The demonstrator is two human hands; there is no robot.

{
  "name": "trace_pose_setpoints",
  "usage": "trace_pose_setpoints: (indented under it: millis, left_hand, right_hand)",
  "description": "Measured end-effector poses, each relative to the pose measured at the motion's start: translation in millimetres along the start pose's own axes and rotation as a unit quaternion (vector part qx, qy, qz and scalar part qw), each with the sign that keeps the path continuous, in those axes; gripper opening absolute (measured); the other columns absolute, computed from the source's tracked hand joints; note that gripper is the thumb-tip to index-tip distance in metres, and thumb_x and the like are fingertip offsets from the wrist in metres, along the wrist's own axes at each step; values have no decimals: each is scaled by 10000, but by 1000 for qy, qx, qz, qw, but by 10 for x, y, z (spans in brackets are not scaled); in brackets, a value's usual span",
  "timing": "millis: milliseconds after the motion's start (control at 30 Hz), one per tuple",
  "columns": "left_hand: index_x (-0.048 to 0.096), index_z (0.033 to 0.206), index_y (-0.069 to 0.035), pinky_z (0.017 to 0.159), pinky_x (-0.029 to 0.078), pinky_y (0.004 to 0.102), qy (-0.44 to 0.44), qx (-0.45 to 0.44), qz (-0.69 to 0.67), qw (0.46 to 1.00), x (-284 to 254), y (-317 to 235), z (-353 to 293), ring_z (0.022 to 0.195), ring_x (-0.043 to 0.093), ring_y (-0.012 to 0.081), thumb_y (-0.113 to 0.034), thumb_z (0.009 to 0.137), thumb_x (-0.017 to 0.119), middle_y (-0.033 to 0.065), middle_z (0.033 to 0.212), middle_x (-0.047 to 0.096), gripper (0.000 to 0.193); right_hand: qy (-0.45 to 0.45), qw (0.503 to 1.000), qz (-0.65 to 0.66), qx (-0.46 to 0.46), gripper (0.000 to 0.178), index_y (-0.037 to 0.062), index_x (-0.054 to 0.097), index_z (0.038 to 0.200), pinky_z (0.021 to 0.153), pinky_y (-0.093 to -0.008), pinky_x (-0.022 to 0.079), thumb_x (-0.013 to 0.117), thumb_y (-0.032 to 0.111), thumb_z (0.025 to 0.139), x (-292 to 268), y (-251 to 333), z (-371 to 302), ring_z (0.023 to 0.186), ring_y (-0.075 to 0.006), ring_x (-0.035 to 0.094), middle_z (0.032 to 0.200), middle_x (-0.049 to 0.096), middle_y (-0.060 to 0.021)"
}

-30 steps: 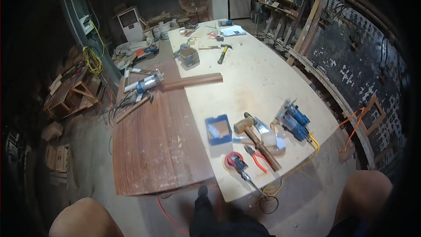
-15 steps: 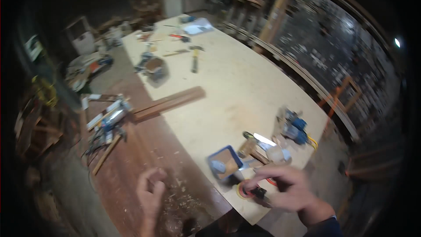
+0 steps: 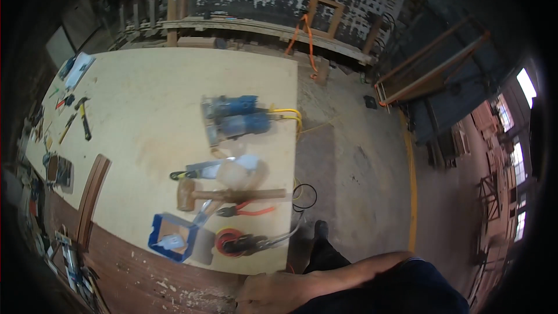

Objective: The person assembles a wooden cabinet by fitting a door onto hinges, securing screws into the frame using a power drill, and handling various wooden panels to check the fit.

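Observation:
My right hand [image 3: 267, 295] is low in the view, over the brown board [image 3: 145, 282] by the pale tabletop's near edge. Its fingers are mostly cut off by the lower edge, so their state is unclear. Just above it lies a black air tool with a round red and yellow disc [image 3: 231, 242], apart from the hand, its hose trailing off the table. To the left stands a blue open box [image 3: 156, 234] with a white bottle [image 3: 171, 242] inside. A wooden mallet [image 3: 187, 195] and red-handled pliers [image 3: 253, 210] lie beyond. My left hand is out of view.
Two blue power tools [image 3: 241, 124] with yellow cables sit near the tabletop's right edge. A hammer [image 3: 85, 119] and a brown wooden strip [image 3: 93, 197] lie further left. Past the table, the concrete floor carries a yellow line [image 3: 412, 197]. A wooden frame [image 3: 324, 16] stands behind.
The view has swung to the right, bringing more floor in. My right hand has moved off the air tool's disc toward the near edge. My left hand has left the view.

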State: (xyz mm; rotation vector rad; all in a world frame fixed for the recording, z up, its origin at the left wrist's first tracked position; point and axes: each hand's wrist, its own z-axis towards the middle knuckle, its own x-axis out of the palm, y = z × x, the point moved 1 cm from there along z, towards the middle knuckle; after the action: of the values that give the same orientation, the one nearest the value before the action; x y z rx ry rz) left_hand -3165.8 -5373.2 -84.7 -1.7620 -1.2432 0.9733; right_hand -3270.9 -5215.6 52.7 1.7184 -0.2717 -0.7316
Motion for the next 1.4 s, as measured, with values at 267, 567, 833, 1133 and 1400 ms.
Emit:
trace_pose_setpoints:
  millis: [267, 567, 833, 1133, 1400]
  left_hand:
    - [591, 1287, 13, 993, 488, 471, 122, -28, 93, 988, 2166, -1022, 1094, 1168, 614, 377, -337, 896, 699, 239, 1310, 613, 536]
    - [665, 1192, -5, 835, 584, 388, 204, 145, 190, 949, 4260, -2748, 2489, 1011, 706, 318, -197, 904, 746, 170, 1093, 700, 356]
    - [665, 1089, -7, 776, 569, 365, 19, 91, 195, 976, 4069, -3021, 4296, 866, 686, 286, -197, 888, 766, 170, 945, 671, 295]
    - [361, 1488, 28, 1147, 262, 623, -366, 36, 279, 887, 3156, -3334, 7720, 1397, 347, 498, -338, 849, 759, 333, 1515, 331, 837]
    - [383, 1461, 103, 1179, 3, 707, -451, -164, 299, 825, 2838, -3613, 8488, 1512, 145, 477, -583, 802, 690, 352, 1556, 292, 1000]
  right_hand:
    - [-125, 991, -34, 34, 364, 103, 614, 1306, 876, -425, 554, 646, 235, 969, -1515, -1243, -2320, 1051, -327, 668, 1144, 683, -114]
    - [-284, 924, -16, 256, 342, 47, 650, 1244, 832, -382, 571, 635, 247, 967, -3719, -2017, -4219, 912, -281, 718, 977, 735, -126]
    - [-116, 971, -86, 193, 409, 77, 639, 1287, 870, -431, 562, 662, 313, 953, -5315, -2899, -3297, 983, -330, 703, 1131, 716, -141]
    - [41, 892, -179, 413, 544, 32, 627, 1312, 1002, -432, 493, 623, 445, 957, -7670, -5153, -2769, 1200, -382, 612, 1264, 667, -214]
    - [97, 714, 53, 692, 602, 15, 677, 1262, 942, -419, 515, 633, 534, 961, -9890, -6957, -2472, 1086, -311, 660, 1183, 694, -185]
